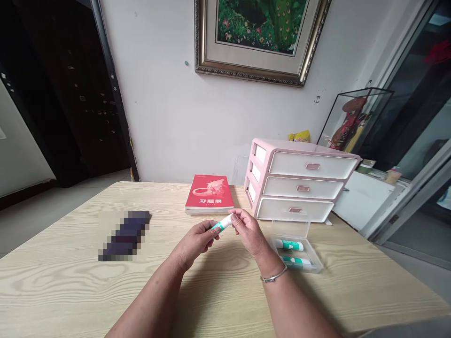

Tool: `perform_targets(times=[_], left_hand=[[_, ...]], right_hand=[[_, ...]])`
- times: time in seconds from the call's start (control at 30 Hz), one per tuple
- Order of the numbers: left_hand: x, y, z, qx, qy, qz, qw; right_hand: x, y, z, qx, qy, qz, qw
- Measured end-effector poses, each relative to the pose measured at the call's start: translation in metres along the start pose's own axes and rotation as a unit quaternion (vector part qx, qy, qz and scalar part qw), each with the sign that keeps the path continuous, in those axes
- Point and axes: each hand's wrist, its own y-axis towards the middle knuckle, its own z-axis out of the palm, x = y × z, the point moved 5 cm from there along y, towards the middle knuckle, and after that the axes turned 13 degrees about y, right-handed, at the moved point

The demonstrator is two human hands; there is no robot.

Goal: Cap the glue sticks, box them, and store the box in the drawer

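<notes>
A small white and green tube (222,224), like a glue stick, is held between both hands above the wooden table (70,277). My left hand (196,241) pinches its green lower end. My right hand (248,230) grips its white upper end with curled fingers; a silver bracelet sits on that wrist. To the right of my right hand lies an open clear plastic box (299,251) with two more green and white tubes inside.
A red book (210,193) lies at the back of the table. A pink three-drawer organiser (299,185), drawers closed, stands at the back right. A dark blurred object (125,234) lies on the left. A framed picture hangs on the wall behind.
</notes>
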Motion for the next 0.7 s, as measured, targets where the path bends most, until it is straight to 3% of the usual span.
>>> perform_targets(times=[0.33, 0.7], left_hand=[[0.002, 0.000, -0.003, 0.027, -0.025, -0.001, 0.999], [0.002, 0.001, -0.006, -0.027, 0.160, 0.052, 0.985]], right_hand=[[0.007, -0.005, 0.007, 0.065, -0.037, -0.001, 0.997], [-0.016, -0.003, 0.005, 0.004, -0.008, 0.070, 0.997]])
